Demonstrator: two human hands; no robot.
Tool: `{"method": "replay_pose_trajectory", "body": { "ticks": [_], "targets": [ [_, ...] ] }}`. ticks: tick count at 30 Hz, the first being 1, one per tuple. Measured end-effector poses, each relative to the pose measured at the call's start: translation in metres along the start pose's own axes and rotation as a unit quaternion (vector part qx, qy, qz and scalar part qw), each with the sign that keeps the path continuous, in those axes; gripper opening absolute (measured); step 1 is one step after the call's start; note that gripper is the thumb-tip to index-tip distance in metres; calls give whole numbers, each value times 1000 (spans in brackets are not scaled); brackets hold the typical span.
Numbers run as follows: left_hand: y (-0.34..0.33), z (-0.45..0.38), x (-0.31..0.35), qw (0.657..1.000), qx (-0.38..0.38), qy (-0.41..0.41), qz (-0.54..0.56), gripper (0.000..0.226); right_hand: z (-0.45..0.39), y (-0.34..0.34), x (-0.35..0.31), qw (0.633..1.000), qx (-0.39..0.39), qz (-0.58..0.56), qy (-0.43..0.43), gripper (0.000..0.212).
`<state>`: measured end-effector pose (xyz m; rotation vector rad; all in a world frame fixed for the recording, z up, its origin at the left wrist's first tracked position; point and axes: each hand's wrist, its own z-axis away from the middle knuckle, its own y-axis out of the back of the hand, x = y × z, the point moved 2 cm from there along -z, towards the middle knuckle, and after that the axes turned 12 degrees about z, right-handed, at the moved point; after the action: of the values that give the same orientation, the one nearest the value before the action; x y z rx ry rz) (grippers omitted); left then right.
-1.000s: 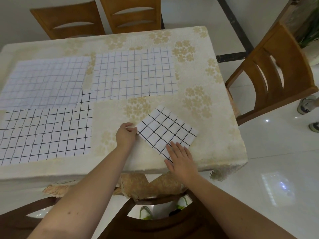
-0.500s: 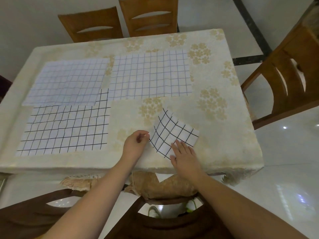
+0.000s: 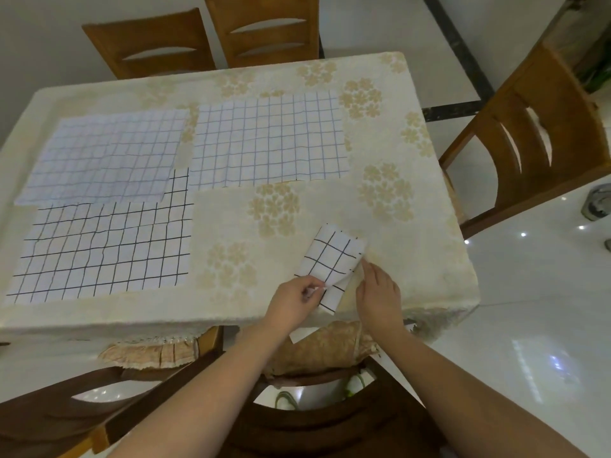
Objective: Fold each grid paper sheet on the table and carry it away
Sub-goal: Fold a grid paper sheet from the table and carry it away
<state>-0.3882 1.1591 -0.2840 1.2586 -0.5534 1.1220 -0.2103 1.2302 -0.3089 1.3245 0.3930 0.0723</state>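
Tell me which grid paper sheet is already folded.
The small white sheet with bold black grid lines by the near table edge, pinched by the left hand. The three other sheets lie flat and unfolded farther left and back.

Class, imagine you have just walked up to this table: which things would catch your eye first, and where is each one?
First, the small folded grid paper near the table's front edge: the left hand pinches its near corner and the right hand rests at its right side. Next, three flat grid sheets on the floral tablecloth: a bold black-lined sheet front left, a faint-lined sheet behind it, and a blue-lined sheet at the centre back.
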Motion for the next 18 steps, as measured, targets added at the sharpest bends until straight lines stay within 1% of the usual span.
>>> {"method": "replay_pose_trajectory", "body": {
  "ticks": [2, 6, 12, 13, 16, 18],
  "targets": [
    [-9, -1, -4, 1000, -13, -4, -21, 17, 3, -3, 2, 1000, -4, 2, 4, 51],
    [-21, 0, -10, 998, -35, -43, -30, 17, 6, -4, 2, 999, 9, 7, 39, 52],
    [-24, -3, -13, 997, -31, -65, -15, 16, 2, -7, -4, 995, -1, 32, 98, 53],
    [-25, -3, -10, 997, -37, -70, -12, 18, 1, -8, -4, 994, -7, 40, 102, 53],
    [-28, -1, -4, 994, -67, -88, -3, 31, -4, -12, -5, 993, -17, 49, 105, 53],
    [-26, -1, -4, 996, -45, -70, 18, 29, -8, -13, -6, 993, -14, 51, 110, 53]
  ]
}}
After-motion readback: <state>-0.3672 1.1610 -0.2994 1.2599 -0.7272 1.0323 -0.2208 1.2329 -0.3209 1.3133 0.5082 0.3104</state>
